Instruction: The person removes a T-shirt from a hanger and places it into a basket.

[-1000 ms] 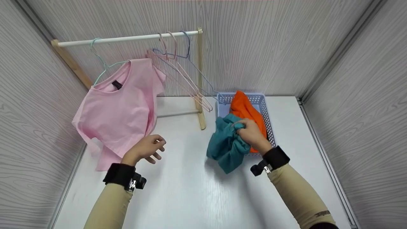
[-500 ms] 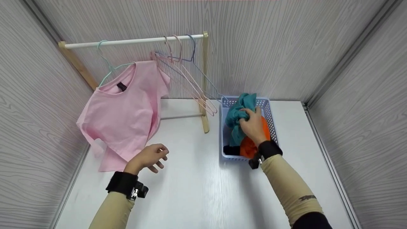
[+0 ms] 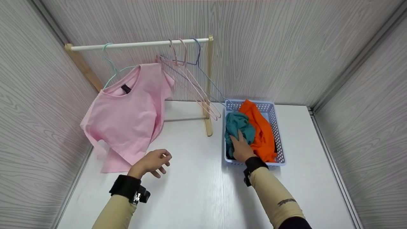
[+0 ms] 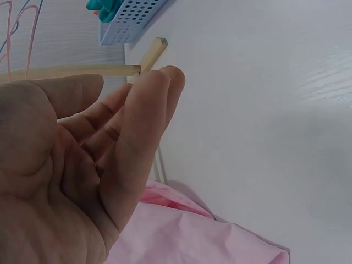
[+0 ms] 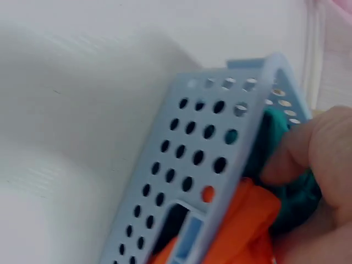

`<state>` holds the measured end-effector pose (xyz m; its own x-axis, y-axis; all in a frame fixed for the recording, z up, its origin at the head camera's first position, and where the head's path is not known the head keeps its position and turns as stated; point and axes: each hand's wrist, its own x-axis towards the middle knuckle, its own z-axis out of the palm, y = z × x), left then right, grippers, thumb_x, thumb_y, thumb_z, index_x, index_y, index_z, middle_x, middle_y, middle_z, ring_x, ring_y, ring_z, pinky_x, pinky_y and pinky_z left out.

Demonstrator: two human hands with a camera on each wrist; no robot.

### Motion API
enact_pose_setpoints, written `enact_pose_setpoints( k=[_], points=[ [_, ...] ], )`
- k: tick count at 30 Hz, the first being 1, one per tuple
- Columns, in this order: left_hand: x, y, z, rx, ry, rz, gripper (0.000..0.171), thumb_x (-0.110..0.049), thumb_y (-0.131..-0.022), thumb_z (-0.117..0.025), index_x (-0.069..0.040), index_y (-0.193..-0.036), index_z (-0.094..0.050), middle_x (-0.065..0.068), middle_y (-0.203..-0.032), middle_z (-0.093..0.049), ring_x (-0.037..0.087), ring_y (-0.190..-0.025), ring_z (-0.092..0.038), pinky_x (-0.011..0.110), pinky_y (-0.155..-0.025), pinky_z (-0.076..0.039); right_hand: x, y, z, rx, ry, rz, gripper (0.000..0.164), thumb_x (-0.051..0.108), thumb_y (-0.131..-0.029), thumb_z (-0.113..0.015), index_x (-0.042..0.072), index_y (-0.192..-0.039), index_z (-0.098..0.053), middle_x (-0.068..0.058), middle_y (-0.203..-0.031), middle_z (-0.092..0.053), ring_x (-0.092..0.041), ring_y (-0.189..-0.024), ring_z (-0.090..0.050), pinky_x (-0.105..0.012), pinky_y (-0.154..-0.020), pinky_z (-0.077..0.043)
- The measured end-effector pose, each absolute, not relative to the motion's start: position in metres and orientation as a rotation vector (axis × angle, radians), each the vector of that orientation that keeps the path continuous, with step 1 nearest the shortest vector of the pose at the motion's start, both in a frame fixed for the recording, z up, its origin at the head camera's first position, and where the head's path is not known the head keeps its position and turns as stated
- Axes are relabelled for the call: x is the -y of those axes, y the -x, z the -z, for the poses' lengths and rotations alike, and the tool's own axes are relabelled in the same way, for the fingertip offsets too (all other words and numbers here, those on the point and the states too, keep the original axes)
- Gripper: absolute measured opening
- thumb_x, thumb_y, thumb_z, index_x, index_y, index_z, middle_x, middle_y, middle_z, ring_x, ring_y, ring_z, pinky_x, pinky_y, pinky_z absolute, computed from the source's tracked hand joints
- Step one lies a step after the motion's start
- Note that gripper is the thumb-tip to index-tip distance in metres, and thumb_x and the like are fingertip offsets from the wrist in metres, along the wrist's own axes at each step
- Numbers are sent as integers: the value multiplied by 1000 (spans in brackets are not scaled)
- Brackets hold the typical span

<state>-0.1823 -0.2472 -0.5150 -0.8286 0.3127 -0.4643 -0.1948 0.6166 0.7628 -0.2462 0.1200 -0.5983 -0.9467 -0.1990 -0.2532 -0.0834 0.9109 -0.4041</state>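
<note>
While the right hand reaches down into the basket, its fingers are on the teal cloth, bunched against the basket's left wall; whether they pinch it or merely press, I cannot tell, even from the blurred right wrist view. And look at that company: the orange cloth runs along the right side, so the teal probably sits left because that's the room there is, with the perforated walls keeping both soft heaps from spreading. The basket itself sits close to the table's back edge, short of the back right corner, apparently within easy reach of that arm and out of the way of the open surface in front. Over to the left hand, idle, fingers loosely curled round nothing, hovering beside the lower part of the pink shirt. That shirt hangs from the mint hanger, hooked over the white bar at the table's back left, the hanger inside the neckline presumably taking the weight at the shoulders. At the bar's other end, by the wooden post, two pink hangers and a blue hanger bunch together bare, seemingly leaving the shirt its own space.
</note>
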Motion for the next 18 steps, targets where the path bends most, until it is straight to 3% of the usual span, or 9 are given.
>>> enact_pose_setpoints(
  k=[4, 8, 14, 18],
  points=[
    [241, 186, 515, -2284, -101, -1148, 28, -23, -103, -46, -2, -118, -56, 16, -102, -67, 25, -72, -70, 37, -55, -59, -129, 243, 611, -2952, 228, 511, 61, -10, -91, -53, 9, -144, -33, -25, -160, -17, -45, -124, -52, -41, -64, -58],
    [235, 189, 515, -2270, -123, -1156, 28, -23, -103, -46, -2, -119, -56, 16, -101, -67, 27, -73, -71, 37, -55, -59, -148, 242, 616, -3078, 225, 418, 53, -12, -91, -53, 8, -138, -41, -23, -156, -29, -45, -124, -53, -48, -64, -59],
    [233, 193, 515, -2259, -139, -1154, 28, -22, -103, -46, -2, -120, -55, 16, -101, -67, 29, -73, -70, 38, -54, -59, -162, 244, 609, -2955, 249, 515, 50, -10, -92, -51, 7, -139, -45, -23, -160, -16, -49, -137, -36, -52, -82, -57],
    [229, 202, 512, -2275, -170, -1112, 29, -22, -103, -45, -2, -122, -54, 18, -103, -67, 28, -74, -71, 37, -55, -59, -158, 245, 597, -2891, 258, 552, 60, -8, -90, -53, 13, -145, -43, -23, -161, -7, -50, -140, -29, -46, -76, -58]
  ],
)
